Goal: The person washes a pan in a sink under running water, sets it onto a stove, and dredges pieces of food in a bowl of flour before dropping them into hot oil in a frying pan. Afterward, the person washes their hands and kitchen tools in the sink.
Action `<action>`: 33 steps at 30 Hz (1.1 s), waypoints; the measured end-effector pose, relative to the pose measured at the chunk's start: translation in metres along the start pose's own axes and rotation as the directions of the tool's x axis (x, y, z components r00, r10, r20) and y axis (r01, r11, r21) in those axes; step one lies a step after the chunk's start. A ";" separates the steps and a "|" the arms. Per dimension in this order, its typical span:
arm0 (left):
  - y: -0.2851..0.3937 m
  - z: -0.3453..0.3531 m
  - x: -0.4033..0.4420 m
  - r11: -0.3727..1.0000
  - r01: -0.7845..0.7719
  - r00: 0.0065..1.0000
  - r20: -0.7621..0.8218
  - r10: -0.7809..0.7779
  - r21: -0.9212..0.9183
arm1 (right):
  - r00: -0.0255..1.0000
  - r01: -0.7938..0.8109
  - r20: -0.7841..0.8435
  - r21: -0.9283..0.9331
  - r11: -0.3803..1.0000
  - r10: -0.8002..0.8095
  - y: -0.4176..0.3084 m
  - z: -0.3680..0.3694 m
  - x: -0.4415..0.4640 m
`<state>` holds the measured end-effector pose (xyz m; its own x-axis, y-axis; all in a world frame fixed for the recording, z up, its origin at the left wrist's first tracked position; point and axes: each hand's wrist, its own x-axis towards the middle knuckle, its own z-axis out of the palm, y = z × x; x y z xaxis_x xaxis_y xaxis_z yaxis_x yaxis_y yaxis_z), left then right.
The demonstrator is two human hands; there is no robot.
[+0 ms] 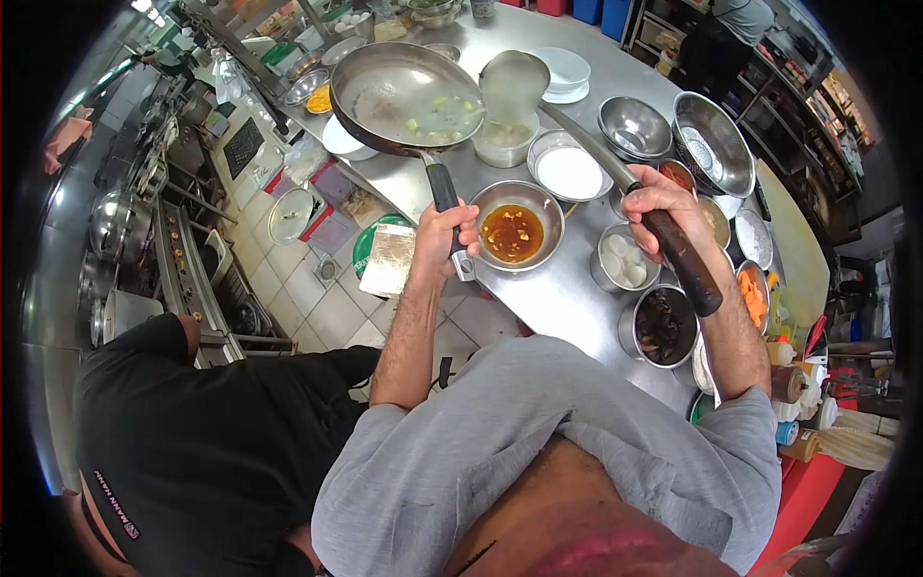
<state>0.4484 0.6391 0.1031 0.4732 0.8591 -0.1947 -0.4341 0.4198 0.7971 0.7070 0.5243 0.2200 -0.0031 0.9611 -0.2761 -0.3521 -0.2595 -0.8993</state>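
Note:
My left hand (448, 231) is closed around the black handle of a frying pan (380, 101), raised over the counter's left side. Pale green pieces and cloudy liquid gather at the pan's right side. In my right hand (661, 213) is the long dark handle of a ladle (515, 83). Its bowl hangs beside the pan's right rim, above a small metal pot (505, 152). Steam blurs the pot's contents. Nearer to me, between my hands, stands a metal bowl of brown sauce (511, 235) with light bits in it.
On the steel counter (567, 317) stand a bowl of white powder (567, 171), pots of white slices (623, 260) and dark pieces (663, 327), a colander (711, 144) and stacked plates (561, 72). A person in black (212, 433) is close on my left. Stoves line the far left.

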 end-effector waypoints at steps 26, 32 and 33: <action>-0.003 0.012 0.010 0.998 0.043 0.999 0.018 -0.044 0.037 | 0.997 -0.062 0.010 -0.508 0.859 0.078 -0.001 0.001 0.007; 0.000 0.017 0.019 0.997 0.046 0.999 0.022 -0.047 0.054 | 0.984 -0.129 0.086 -0.253 0.959 0.155 -0.023 0.011 0.003; 0.000 0.018 0.019 0.998 0.045 0.999 0.020 -0.046 0.043 | 0.984 -0.130 0.086 -0.251 0.959 0.156 -0.025 0.011 0.005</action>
<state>0.4710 0.6507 0.1096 0.5084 0.8327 -0.2196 -0.3790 0.4453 0.8112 0.7054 0.5368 0.2447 -0.1388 0.9134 -0.3828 -0.1026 -0.3977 -0.9118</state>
